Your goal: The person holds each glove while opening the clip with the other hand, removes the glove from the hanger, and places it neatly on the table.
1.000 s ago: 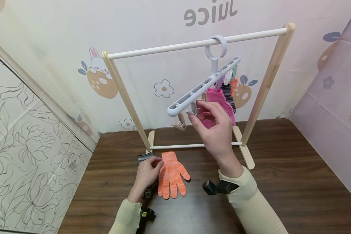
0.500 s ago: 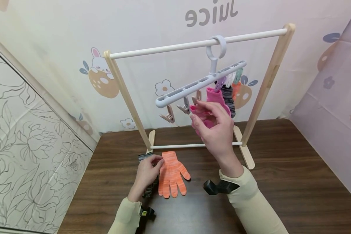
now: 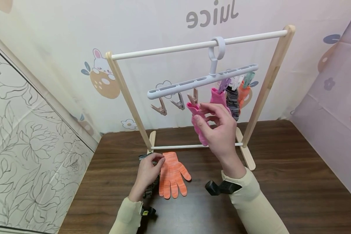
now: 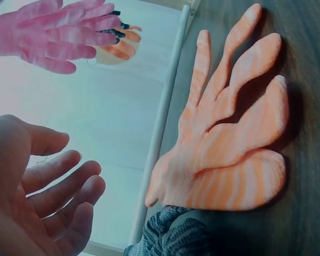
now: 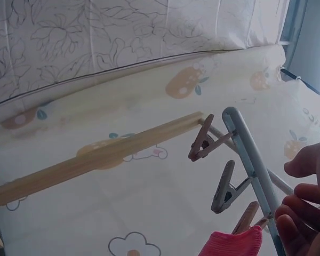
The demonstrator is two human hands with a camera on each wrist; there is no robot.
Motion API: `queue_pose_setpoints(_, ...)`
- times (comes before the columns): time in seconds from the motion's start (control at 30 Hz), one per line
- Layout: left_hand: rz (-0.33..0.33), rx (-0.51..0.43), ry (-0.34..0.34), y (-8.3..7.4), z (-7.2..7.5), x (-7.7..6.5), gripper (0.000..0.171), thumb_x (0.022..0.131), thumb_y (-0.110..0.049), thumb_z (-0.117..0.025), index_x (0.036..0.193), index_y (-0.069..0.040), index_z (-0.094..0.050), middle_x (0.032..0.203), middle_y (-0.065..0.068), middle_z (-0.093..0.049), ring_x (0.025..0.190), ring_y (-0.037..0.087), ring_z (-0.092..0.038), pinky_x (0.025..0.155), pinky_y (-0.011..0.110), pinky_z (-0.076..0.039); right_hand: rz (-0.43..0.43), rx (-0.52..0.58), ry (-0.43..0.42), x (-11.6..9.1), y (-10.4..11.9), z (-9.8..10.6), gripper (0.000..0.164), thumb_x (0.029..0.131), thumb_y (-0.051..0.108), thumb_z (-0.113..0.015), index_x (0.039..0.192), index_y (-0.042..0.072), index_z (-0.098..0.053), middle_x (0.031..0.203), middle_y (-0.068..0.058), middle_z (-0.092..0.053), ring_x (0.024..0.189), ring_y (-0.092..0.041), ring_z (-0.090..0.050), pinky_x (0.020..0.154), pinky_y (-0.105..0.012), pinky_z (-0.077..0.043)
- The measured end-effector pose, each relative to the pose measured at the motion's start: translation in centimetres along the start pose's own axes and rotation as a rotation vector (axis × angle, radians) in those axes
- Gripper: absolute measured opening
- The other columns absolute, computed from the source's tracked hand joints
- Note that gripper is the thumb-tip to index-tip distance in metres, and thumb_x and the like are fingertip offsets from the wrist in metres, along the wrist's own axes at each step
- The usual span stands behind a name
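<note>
Wooden rack (image 3: pixel 127 97) behind; left grip (image 3: pixel 147 170) slack; right grip (image 3: pixel 222 130) slack, partly hiding pink glove (image 3: pixel 200 132).

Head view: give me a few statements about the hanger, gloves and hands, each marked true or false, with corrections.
1. The grey hanger hooks over the white top bar. True.
2. The grey clip holds a glove. False: the grey clip holds nothing.
3. The purple clip holds a pink glove. True.
4. The spread-out orange glove hangs from the hanger. False: the spread-out orange glove lies on the table.
5. The left hand is lower than the right hand. True.
</note>
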State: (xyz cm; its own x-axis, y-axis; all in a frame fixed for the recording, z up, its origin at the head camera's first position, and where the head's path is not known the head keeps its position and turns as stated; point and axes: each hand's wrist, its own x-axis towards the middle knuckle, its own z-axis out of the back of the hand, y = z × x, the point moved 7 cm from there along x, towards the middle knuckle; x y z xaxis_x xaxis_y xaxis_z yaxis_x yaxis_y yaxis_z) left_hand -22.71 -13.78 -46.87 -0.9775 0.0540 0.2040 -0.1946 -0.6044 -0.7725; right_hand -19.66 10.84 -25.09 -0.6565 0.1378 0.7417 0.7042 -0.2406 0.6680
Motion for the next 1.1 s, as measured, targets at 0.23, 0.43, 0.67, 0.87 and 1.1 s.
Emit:
queue_pose_setpoints(0.23, -0.028, -0.065, -0.035, -0.8, 0.2, 0.4, 0.011, 0.096, -0.026, -0.068, 0.100, -0.017, -0.073, 0.084, -0.006, -0.066, 0.072, 0.013, -0.059, 0.063, 0.031, -0.049, -0.018, -0.025, 0.001, -0.2, -0.8, 0.6, 0.032, 0.085, 0.000, -0.077, 0.116, -0.002, -0.069, 0.110, -0.012, -0.067, 0.090, -0.021, -0.063, 0.079, -0.022, -0.055)
queue_pose_setpoints(0.43, -0.052, -0.116, -0.056, -2.0, 0.4, 1.3, 0.012, 0.096, -0.025, -0.068, 0.101, -0.016, -0.074, 0.084, -0.007, -0.066, 0.074, 0.013, -0.060, 0.063, 0.032, -0.050, -0.028, -0.041, 0.004, -0.5, -1.7, 1.1, 0.032, 0.084, -0.003, -0.076, 0.115, -0.003, -0.069, 0.109, -0.012, -0.067, 0.091, -0.018, -0.062, 0.080, -0.021, -0.054)
queue_pose_setpoints(0.67, -0.095, -0.196, -0.068, -4.0, 1.0, 2.5, 0.013, 0.097, -0.028, -0.066, 0.103, -0.017, -0.072, 0.087, -0.006, -0.067, 0.077, 0.012, -0.061, 0.066, 0.034, -0.052, -0.053, -0.075, -0.002, -1.1, -2.7, 1.4, 0.031, 0.083, -0.004, -0.077, 0.114, -0.002, -0.070, 0.107, -0.013, -0.067, 0.086, -0.012, -0.062, 0.078, -0.018, -0.053)
queue_pose_setpoints(0.87, -0.170, -0.234, -0.074, -6.2, 1.2, 3.4, 0.017, 0.098, -0.029, -0.065, 0.105, -0.015, -0.072, 0.091, -0.007, -0.068, 0.083, 0.010, -0.063, 0.069, 0.034, -0.053, -0.118, -0.089, -0.010, -1.7, -3.7, 2.0, 0.029, 0.086, 0.002, -0.076, 0.114, 0.000, -0.071, 0.108, -0.009, -0.067, 0.083, -0.013, -0.064, 0.077, -0.018, -0.053)
queue_pose_setpoints(1.1, -0.238, -0.293, -0.115, -8.5, 1.4, 4.3, 0.014, 0.098, -0.025, -0.065, 0.104, -0.014, -0.071, 0.090, -0.004, -0.067, 0.077, 0.012, -0.062, 0.068, 0.033, -0.052, -0.207, -0.146, -0.031, -2.7, -5.8, 3.1, 0.025, 0.086, -0.004, -0.073, 0.112, -0.004, -0.070, 0.105, -0.016, -0.068, 0.083, -0.010, -0.063, 0.072, -0.013, -0.051)
